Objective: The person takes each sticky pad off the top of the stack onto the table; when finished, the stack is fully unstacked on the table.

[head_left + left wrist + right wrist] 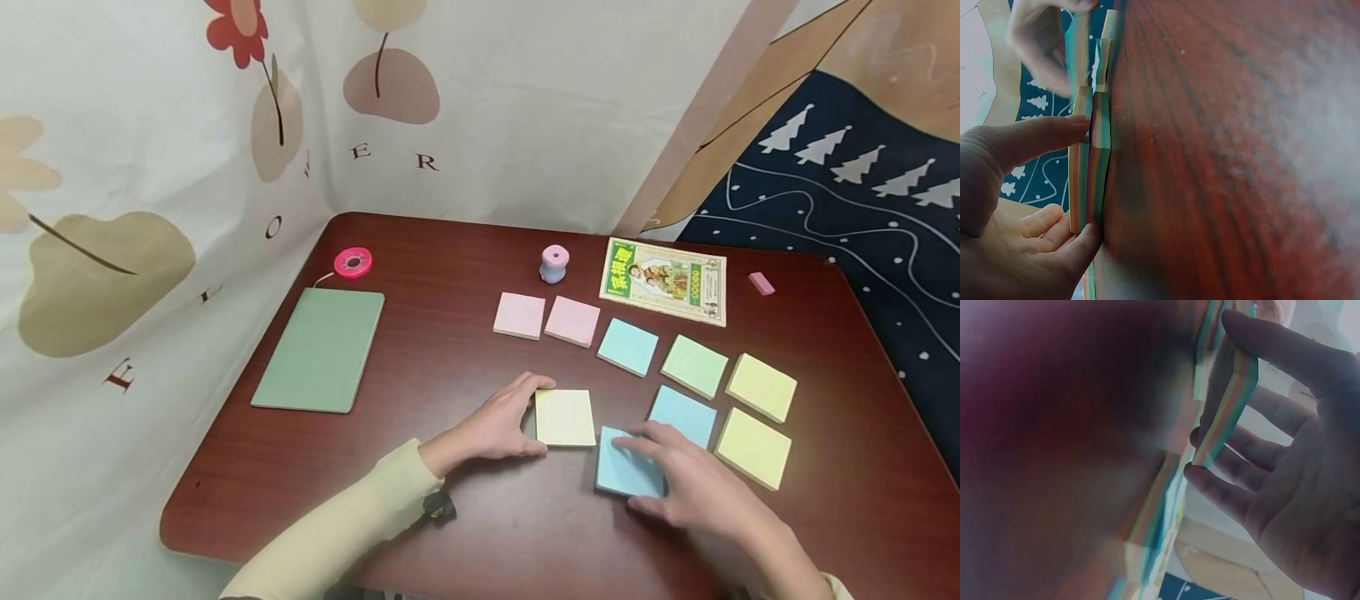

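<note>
On the dark red bench, a green notebook lies far left, a printed booklet at the back. Near the front edge, the left hand pinches the pale yellow sticky pad by its left side, thumb and fingers on its edges. Just right, the right hand rests spread, fingers fairly straight, on the blue sticky pad, gripping nothing.

head looks down; wrist views, perhaps table-level, close on shared pads.
</note>
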Motion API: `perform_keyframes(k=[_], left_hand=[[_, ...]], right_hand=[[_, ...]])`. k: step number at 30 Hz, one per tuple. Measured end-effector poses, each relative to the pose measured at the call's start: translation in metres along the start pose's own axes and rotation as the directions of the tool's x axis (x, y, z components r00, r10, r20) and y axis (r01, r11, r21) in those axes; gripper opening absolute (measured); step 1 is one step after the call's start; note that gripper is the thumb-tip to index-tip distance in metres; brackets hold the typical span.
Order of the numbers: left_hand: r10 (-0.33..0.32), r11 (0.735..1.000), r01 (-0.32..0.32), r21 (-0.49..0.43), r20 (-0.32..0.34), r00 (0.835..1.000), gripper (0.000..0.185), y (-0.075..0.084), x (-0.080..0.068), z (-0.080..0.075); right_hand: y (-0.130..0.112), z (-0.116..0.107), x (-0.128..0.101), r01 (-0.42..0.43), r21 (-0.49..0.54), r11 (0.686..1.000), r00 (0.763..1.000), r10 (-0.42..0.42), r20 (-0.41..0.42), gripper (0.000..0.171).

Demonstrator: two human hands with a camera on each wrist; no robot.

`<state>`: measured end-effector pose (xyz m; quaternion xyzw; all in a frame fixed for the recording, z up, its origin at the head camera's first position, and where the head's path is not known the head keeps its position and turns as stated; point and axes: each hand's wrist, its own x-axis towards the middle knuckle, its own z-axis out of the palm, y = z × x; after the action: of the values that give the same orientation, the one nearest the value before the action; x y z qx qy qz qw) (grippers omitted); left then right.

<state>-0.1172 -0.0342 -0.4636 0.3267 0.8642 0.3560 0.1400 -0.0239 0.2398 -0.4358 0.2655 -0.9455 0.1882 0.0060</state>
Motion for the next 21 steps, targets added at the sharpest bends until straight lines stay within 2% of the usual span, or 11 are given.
perform_keyframes(k=[5, 13, 21], left_hand=[[-0.013, 0.999, 0.013, 0.032, -0.001, 1.0, 0.087, -0.001, 0.0, -0.001], [-0.004, 1.0, 0.004, 0.021, 0.0, 1.0, 0.086, -0.001, 0.0, 0.0], [-0.002, 1.0, 0.002, 0.019, -0.002, 1.0, 0.086, -0.001, 0.0, 0.0]], right_hand=[[0.001, 0.007, -0.014, 0.006, -0.028, 1.0, 1.0, -0.007, -0.022, 0.069], [0.0, 0.011, -0.014, 0.057, -0.11, 0.992, 0.997, -0.061, -0.037, 0.071], [-0.003, 0.006, -0.014, 0.027, -0.111, 0.993, 1.0, -0.027, 0.004, 0.066]])
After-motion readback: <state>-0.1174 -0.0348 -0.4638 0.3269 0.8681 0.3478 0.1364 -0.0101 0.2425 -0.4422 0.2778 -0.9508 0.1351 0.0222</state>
